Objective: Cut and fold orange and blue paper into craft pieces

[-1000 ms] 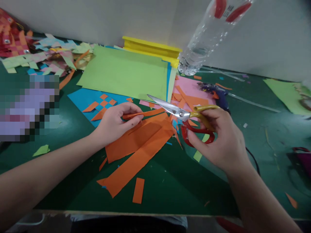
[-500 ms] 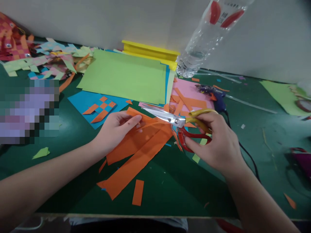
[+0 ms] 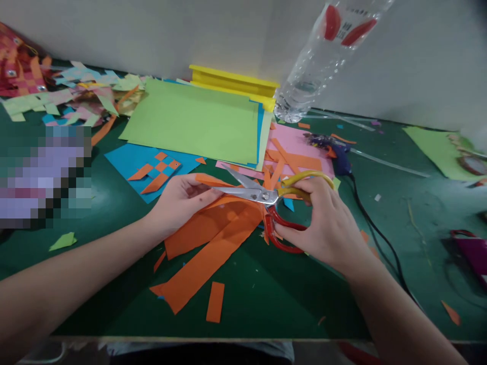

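Note:
My left hand (image 3: 186,203) pinches a piece of orange paper (image 3: 208,180) between thumb and fingers. In my right hand (image 3: 327,223) are scissors (image 3: 265,196) with one yellow and one red handle loop. Their blades are parted and point left, the lower one reaching my left thumb and crossing the held paper. Below them, wide orange strips (image 3: 216,258) lie on the green table (image 3: 274,304). A small orange rectangle (image 3: 215,302) rests nearer the front edge. Behind my left hand, a woven orange-and-blue fish (image 3: 158,171) lies on blue paper (image 3: 125,161).
A stack of green sheets (image 3: 194,121) lies at the back beside a yellow holder (image 3: 234,82). A clear bottle (image 3: 315,66) stands behind. To the right sits a glue gun (image 3: 338,154) with a trailing cord. Paper scraps (image 3: 87,91) pile up at back left; a pixelated object (image 3: 41,177) is left.
The scissors and my right hand have moved left and slightly down, bringing the blades to my left thumb. The blades are wider apart. My left hand stays nearly in place.

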{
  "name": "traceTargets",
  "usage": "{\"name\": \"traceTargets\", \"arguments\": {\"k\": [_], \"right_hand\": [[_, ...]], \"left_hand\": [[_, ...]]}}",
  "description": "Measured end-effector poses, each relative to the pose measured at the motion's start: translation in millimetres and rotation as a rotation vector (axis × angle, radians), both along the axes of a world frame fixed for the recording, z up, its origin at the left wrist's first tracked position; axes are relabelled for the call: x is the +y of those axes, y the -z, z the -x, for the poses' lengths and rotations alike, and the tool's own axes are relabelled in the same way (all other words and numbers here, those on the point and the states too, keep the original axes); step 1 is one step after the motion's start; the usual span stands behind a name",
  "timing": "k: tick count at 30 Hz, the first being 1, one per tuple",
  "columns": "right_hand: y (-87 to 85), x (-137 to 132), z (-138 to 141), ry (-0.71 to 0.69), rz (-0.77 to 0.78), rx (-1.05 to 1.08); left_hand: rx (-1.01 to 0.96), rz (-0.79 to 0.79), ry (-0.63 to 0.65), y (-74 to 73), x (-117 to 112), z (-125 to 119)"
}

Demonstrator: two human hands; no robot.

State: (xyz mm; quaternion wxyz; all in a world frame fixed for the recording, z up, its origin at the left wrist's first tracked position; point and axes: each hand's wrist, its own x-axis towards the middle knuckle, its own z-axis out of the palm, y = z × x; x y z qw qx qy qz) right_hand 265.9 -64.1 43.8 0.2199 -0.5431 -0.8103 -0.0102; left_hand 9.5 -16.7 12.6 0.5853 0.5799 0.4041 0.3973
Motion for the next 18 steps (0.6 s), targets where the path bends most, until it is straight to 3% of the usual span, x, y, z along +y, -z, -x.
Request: {"name": "traceTargets", "arguments": {"k": [18], "right_hand": [[-0.1, -0.9, 1.4, -0.037, -0.022, -0.030]], "left_hand": [[0.038, -0.138, 0.117, -7.6, 1.1, 0.9]]}}
